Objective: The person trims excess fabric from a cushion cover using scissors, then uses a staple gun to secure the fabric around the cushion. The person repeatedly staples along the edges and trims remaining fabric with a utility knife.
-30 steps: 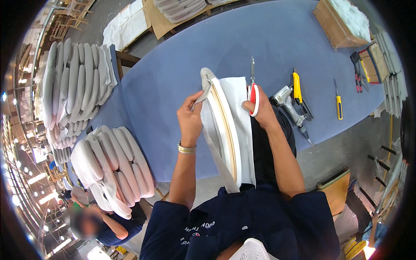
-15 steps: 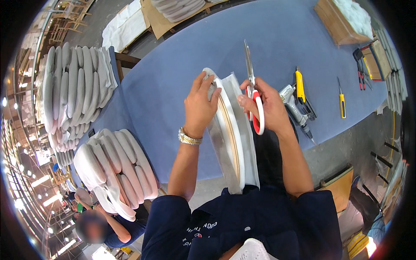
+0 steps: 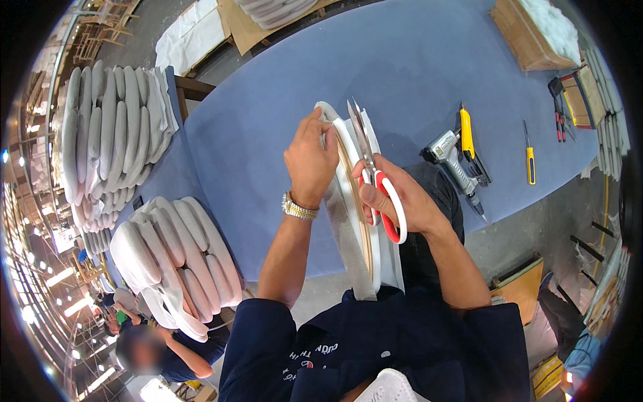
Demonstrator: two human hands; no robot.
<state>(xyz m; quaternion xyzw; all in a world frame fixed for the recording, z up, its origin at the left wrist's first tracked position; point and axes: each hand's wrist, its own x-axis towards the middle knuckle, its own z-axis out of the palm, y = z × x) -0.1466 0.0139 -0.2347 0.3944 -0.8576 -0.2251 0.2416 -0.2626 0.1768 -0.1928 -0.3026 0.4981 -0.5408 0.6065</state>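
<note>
A long, curved padded piece [image 3: 376, 254] with grey fabric, white padding and a light wooden edge runs from my chest out over the table. Near its far end my left hand [image 3: 311, 161] is closed on it, fingers over the tip and thumb against the inner side. In my right hand [image 3: 408, 201] is a pair of scissors [image 3: 400, 218] with red and white handles. Their blades point away from me, slightly parted, above the piece and its loose fabric flap [image 3: 372, 137]. Whether the blades touch the fabric, I cannot tell.
Right of my hands on the blue table [image 3: 281, 80] lie an air nail gun [image 3: 447, 153], a yellow-and-black tool [image 3: 467, 134] and a yellow screwdriver [image 3: 530, 164]. A box of white stuffing [image 3: 519, 40] stands far right. Padded pieces [image 3: 177, 244] are stacked left, near another person [image 3: 194, 348].
My right hand has brought the scissors left and nearer to me, over the padded piece, with the blades now tilted left. My left hand keeps its hold at the far end.
</note>
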